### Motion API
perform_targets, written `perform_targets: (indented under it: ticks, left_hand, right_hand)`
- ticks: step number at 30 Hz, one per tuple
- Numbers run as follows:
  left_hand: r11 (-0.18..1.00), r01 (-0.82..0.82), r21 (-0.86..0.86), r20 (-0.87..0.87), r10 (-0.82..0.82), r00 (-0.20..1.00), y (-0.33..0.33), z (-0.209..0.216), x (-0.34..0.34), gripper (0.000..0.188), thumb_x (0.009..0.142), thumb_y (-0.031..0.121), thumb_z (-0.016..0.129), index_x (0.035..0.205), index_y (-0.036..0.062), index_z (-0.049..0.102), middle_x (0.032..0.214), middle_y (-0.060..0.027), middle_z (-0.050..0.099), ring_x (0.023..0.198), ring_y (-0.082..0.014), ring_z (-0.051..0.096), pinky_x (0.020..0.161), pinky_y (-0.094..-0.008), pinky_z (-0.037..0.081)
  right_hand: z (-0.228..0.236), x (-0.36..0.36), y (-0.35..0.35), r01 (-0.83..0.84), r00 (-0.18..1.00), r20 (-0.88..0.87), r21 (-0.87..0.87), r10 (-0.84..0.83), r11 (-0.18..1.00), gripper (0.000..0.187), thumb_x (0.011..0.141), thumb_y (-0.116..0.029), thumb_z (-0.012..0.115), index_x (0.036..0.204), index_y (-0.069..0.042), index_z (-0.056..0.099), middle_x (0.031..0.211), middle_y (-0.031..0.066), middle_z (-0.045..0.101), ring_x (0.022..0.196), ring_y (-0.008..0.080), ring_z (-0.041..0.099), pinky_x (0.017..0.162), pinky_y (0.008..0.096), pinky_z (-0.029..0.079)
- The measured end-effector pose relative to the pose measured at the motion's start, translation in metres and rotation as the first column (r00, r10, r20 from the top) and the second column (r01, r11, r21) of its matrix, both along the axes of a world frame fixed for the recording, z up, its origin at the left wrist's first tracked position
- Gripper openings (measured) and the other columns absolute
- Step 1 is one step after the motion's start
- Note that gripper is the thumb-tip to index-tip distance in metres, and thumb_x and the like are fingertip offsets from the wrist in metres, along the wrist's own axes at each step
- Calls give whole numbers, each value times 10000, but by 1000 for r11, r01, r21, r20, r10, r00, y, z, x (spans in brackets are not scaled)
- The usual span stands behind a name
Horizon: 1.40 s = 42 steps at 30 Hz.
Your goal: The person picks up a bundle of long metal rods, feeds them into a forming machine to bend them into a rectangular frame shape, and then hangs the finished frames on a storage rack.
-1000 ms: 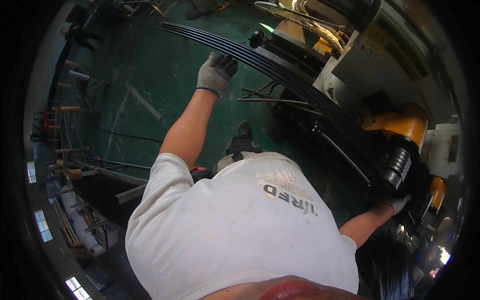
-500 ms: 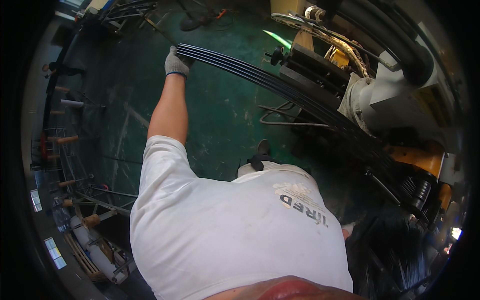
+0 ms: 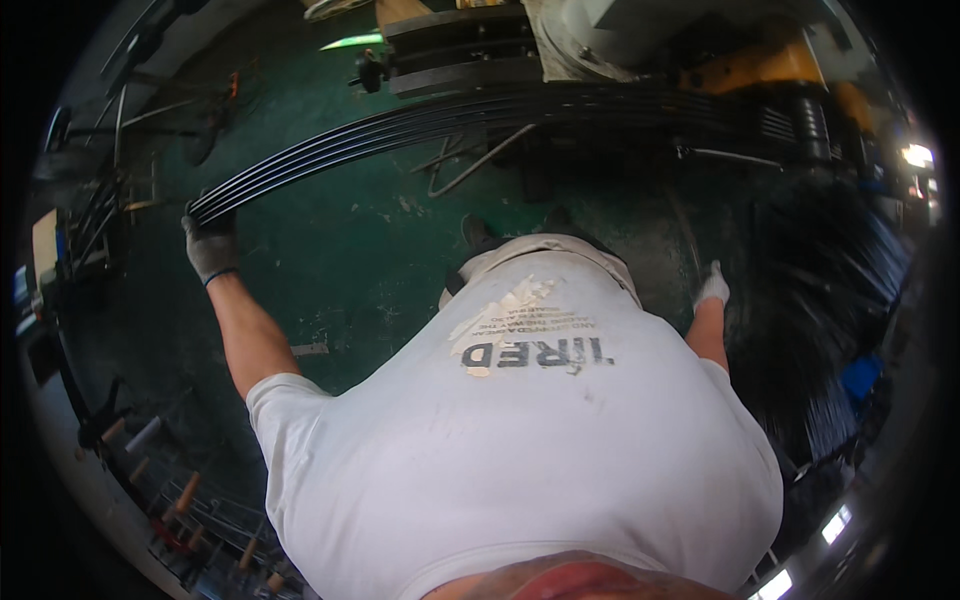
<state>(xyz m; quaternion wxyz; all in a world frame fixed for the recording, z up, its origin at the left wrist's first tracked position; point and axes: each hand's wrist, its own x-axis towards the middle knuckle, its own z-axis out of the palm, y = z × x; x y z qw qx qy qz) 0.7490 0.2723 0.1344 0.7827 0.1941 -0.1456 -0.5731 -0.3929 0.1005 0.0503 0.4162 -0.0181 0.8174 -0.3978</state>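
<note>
Several long, thin black strips [image 3: 330, 145] run side by side from the far left to the machine on the right; they look bowed in this view. At their left end my left hand [image 3: 210, 248], in a grey knit glove with a blue cuff edge, is closed around them. Its fingertips are partly hidden behind the strips. My right hand [image 3: 713, 287], in a pale glove, hangs low beside my right hip, apart from the strips. Its fingers look stretched out, with nothing visible in them.
A large machine stands ahead, with a grey housing [image 3: 640, 35], a dark clamp-like block [image 3: 460, 60] and a yellow-orange part [image 3: 755, 65]. A bent hose or rod [image 3: 480, 160] lies below the strips. A mass of shiny dark strands [image 3: 820, 260] lies at right. Wooden-ended racks [image 3: 185, 495] stand lower left.
My view and body have turned to the right, so the machine now lies across the top. My left hand still grips the strips' end. My right hand has come fully into view.
</note>
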Motion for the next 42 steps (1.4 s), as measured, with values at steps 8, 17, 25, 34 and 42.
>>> perform_targets:
  ticks: [8,17,25,34,42]
  left_hand:
    - [960,281,17,101,-281,954,-1,20,8,680,1141,573,314,1581,96,517,1681,-187,446,1568,-415,371,1319,-648,203]
    - [544,-597,590,264,568,779,-27,-6,-144,671,1126,560,409,1596,82,440,1701,-218,395,1565,-452,361,1271,-706,258]
    - [757,-173,630,-88,291,953,-156,-125,-447,561,1136,488,425,1524,97,535,1647,-161,491,1539,-382,412,1261,-587,339]
    - [682,179,709,55,-307,950,-253,-178,-726,438,1075,343,530,1422,101,649,1449,-145,665,1344,-318,610,1128,-502,501]
    - [632,-95,770,558,-594,579,-298,-216,-706,518,960,327,702,1429,116,635,1423,-145,672,1332,-345,606,1093,-495,515]
  right_hand:
    - [29,109,-59,-314,939,-138,22,314,949,729,961,-465,763,1448,62,634,1490,226,635,1299,318,617,1081,388,468]
    - [-5,49,-131,-510,832,-167,140,529,848,647,979,-449,744,1364,69,692,1377,224,707,1202,340,675,1034,414,515]
    - [-86,-94,-232,-714,515,-257,400,818,575,644,1001,-446,710,1464,-7,620,1366,182,726,1234,326,681,1052,401,525]
    - [-123,-178,-334,-858,-223,-218,507,950,-85,402,1020,-333,650,1309,-59,707,1224,194,755,1151,313,723,974,434,560]
    - [-90,-168,-293,-865,-212,-393,502,895,16,363,1057,-306,600,1242,-31,749,1291,206,746,1226,344,707,1030,424,566]
